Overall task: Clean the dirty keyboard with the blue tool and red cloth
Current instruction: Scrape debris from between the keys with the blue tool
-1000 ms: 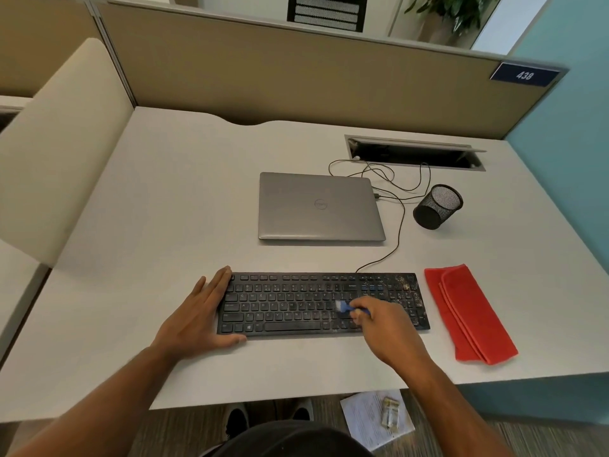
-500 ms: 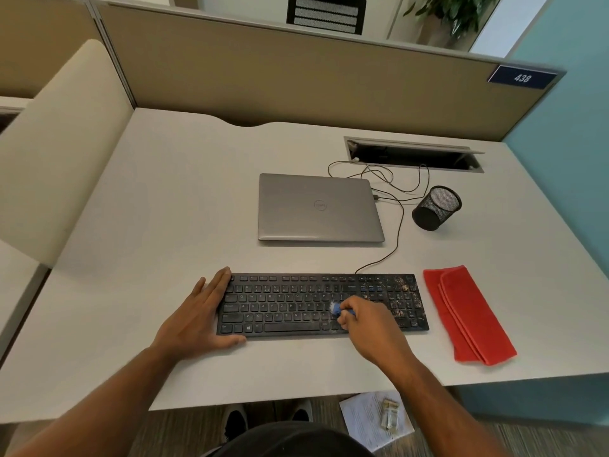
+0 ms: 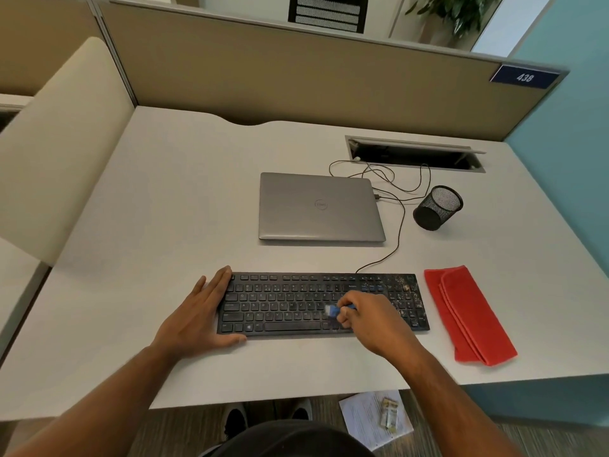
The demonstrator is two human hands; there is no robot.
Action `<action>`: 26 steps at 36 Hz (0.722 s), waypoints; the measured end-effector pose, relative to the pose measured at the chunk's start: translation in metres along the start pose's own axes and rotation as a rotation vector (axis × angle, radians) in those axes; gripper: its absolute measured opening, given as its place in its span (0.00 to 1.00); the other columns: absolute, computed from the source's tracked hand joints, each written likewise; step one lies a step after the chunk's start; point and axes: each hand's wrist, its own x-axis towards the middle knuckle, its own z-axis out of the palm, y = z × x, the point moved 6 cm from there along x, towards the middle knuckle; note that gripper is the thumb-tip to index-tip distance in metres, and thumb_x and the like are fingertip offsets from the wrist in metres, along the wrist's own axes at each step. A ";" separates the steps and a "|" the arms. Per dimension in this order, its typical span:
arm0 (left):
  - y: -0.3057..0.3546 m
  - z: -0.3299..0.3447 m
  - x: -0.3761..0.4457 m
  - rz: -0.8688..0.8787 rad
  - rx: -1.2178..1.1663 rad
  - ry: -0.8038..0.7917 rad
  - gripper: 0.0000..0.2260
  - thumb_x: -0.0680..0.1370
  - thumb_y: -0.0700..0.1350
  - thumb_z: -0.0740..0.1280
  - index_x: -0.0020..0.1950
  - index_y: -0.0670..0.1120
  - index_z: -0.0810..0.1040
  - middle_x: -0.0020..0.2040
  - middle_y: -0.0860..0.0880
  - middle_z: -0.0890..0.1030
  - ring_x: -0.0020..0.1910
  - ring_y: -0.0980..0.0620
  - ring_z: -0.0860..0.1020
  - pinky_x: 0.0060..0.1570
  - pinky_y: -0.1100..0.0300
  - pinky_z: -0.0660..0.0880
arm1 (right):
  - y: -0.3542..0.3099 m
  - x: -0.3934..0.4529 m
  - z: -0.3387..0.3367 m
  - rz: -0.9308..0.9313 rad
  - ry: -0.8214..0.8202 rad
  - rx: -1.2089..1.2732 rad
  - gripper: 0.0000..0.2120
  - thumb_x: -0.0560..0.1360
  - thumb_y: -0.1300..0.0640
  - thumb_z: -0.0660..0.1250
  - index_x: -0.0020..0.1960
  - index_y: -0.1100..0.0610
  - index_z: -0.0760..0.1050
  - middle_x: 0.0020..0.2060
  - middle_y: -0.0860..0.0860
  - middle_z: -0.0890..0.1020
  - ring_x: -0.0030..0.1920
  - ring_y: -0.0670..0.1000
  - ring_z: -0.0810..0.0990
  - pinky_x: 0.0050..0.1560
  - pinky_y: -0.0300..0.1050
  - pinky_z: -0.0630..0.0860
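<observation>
White desk [image 3: 164, 199] in a cubicle: the keyboard [image 3: 290, 305] lies at its near edge, grime speckling its right end. The right hand [image 3: 365, 316] pinches the brush [image 3: 331, 310] on the middle keys while the left hand [image 3: 201, 316] lies flat, steadying the left end. Brushing is under way; next, I judge, sweep toward the dirty numpad, then take the cloth [image 3: 468, 315] just right.

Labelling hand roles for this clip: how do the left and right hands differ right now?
The left hand lies flat with straight fingers at the keyboard's left end; the right hand curls round the blue tool over the keys right of the middle. Left holds nothing; right holds the tool. Both touch the keyboard area.
</observation>
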 end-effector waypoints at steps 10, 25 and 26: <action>0.002 -0.002 -0.002 0.008 -0.008 0.006 0.60 0.69 0.74 0.71 0.84 0.48 0.40 0.83 0.53 0.42 0.71 0.74 0.27 0.72 0.71 0.28 | 0.002 0.001 0.010 0.002 -0.134 -0.114 0.10 0.82 0.58 0.61 0.55 0.49 0.80 0.46 0.45 0.84 0.46 0.47 0.83 0.54 0.51 0.81; 0.004 -0.004 -0.002 -0.003 -0.007 -0.012 0.59 0.69 0.72 0.73 0.84 0.48 0.40 0.83 0.53 0.42 0.69 0.76 0.25 0.70 0.73 0.27 | -0.011 -0.005 -0.003 -0.055 0.069 0.012 0.09 0.83 0.52 0.63 0.57 0.45 0.81 0.42 0.39 0.81 0.37 0.43 0.79 0.40 0.38 0.76; 0.006 -0.005 -0.002 -0.003 -0.009 -0.011 0.59 0.69 0.72 0.73 0.84 0.48 0.40 0.82 0.53 0.42 0.68 0.76 0.25 0.70 0.73 0.27 | -0.014 -0.006 -0.004 -0.074 0.095 -0.008 0.10 0.83 0.53 0.62 0.59 0.45 0.81 0.41 0.37 0.79 0.36 0.41 0.77 0.37 0.35 0.72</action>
